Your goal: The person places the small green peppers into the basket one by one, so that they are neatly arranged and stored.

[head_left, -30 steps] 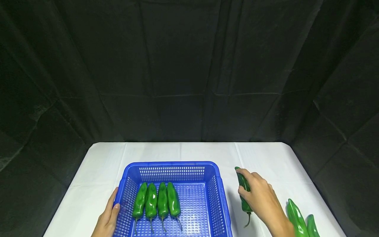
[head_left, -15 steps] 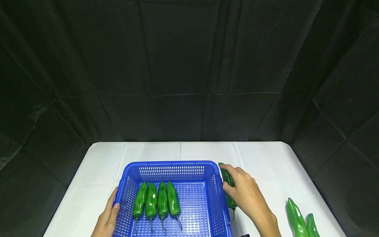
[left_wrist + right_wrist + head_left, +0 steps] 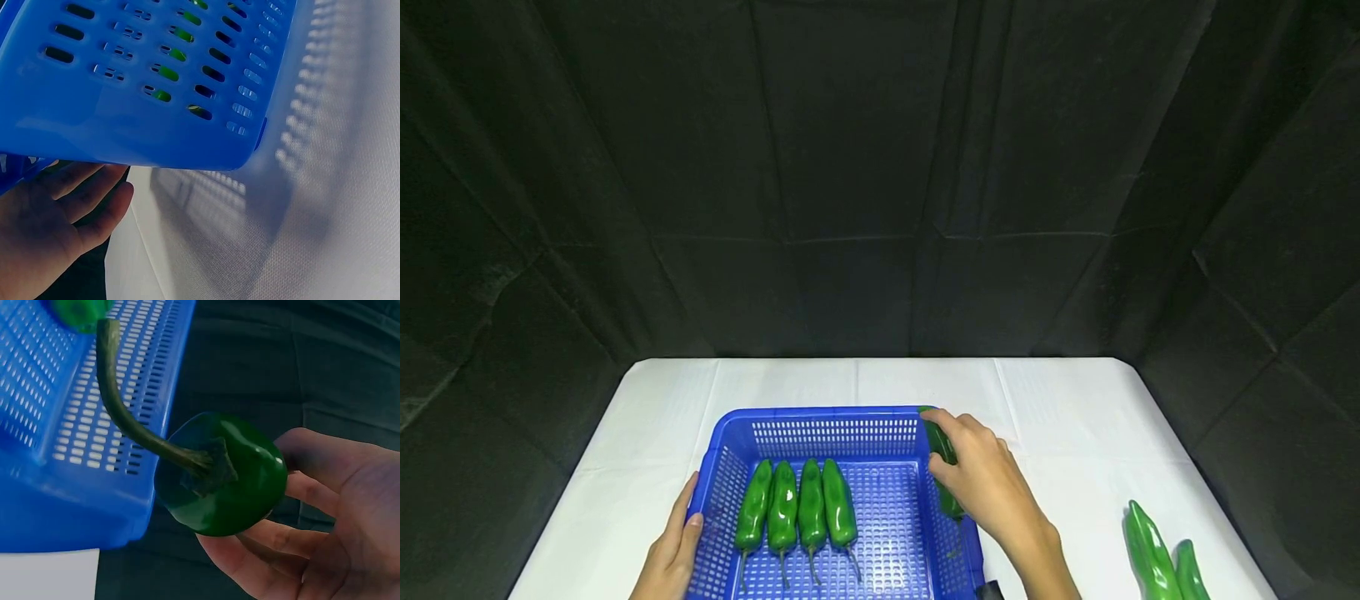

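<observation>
A blue plastic basket [image 3: 850, 414] with slotted walls stands on the white table. In the head view, my left hand [image 3: 670, 546] holds its left rim, with the thumb over the rim and the fingers along the outer side. My right hand [image 3: 977, 471] grips a green chili pepper [image 3: 942, 446] at the basket's right wall, stem end toward me. In the right wrist view, the held pepper [image 3: 228, 481] shows its curved stem near the basket. Several green peppers [image 3: 812, 508] lie side by side in the basket's left half, stems toward me.
Two more green peppers [image 3: 1153, 554] lie on the white table [image 3: 1097, 417] at the lower right, partly cut off by the frame. Black cloth [image 3: 850, 250] encloses the back and sides. The basket's near end is out of the head view.
My right hand has carried the pepper leftward, from the table right of the basket to its right wall. My left hand and the peppers in the basket have stayed put.
</observation>
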A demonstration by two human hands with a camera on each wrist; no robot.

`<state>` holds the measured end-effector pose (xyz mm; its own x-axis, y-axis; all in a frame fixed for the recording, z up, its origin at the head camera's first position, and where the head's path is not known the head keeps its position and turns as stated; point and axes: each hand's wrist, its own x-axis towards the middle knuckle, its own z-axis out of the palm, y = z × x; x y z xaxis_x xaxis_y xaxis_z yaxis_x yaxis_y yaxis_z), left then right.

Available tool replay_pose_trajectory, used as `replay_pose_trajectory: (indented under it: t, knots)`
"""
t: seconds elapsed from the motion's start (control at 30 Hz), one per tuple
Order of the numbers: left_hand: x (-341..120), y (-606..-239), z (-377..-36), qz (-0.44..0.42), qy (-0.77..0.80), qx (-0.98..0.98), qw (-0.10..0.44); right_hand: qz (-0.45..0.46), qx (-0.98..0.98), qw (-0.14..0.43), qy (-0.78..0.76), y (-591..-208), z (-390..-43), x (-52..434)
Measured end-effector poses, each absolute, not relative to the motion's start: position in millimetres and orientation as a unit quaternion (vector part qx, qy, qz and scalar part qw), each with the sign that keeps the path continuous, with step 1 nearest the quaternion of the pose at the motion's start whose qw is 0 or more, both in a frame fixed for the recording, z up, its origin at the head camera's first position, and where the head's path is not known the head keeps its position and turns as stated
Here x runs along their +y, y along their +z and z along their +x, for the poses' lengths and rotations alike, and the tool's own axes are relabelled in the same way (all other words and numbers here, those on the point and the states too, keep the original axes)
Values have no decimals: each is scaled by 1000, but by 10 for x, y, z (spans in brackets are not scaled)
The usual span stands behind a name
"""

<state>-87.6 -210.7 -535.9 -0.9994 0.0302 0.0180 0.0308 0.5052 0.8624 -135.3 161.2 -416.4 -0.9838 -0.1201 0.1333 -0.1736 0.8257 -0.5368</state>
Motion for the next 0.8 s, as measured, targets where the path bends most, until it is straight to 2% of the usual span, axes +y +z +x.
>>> replay_pose_trajectory:
  t: [0.47,0.8]
  knots:
    - [-2104,-5339,-875,-16,-505,-863,-1,115,-948,42,293,-4250,-1460,1395]
    - [-2107,-5343,-875,-17,-497,-868,-3,159,-933,2,322,-4369,-1524,1256]
